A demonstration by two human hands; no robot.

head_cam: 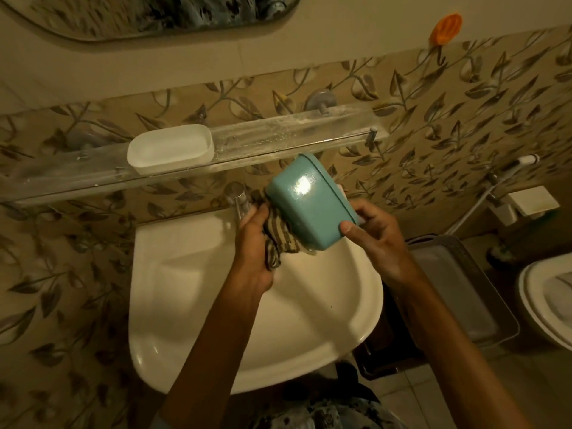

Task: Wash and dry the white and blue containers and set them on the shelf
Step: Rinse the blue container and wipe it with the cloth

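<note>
The blue container (306, 201) is held above the white sink (192, 292), its underside turned toward me and tilted. My right hand (376, 239) grips its lower right edge. My left hand (257, 243) presses a striped cloth (280, 239) against the container's left side. The white container (171, 153) sits upright on the clear glass shelf (278, 133) fixed to the wall, left of the blue one and apart from both hands.
A chrome tap (236, 193) stands at the sink's back edge, just left of my left hand. A grey basket (461, 286) and a toilet (548, 298) are to the right. A mirror (148, 13) hangs above, with an orange hook (447, 27) on the wall.
</note>
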